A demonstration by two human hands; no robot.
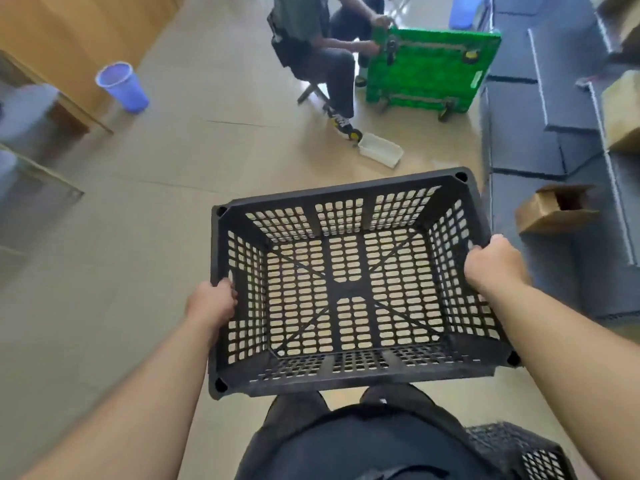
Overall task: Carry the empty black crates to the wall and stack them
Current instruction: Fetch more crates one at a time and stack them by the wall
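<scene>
The floor is the biggest thing here, pale and smooth, and you have room to walk on it. On your right is a big pile of grey mats, so that side is blocked. Next comes the black crate. It is up in the air in front of your tummy, nearly level, open side up. It has nothing in it, and you can see the floor through its holes. You hold it by its two sides so it does not tip. Ahead, a person sits and works on a green cart turned on its side, and I think you will need to go round them. A second crate peeks in low by your right leg, maybe the next one to carry. A blue bin stands far left, and a brown box lies on the mats. A small white tub sits on the floor near the person's foot. Your left hand is curled over the left rim and grips it. Your right hand grips the right rim the same way. I cannot tell where the wall is from here.
</scene>
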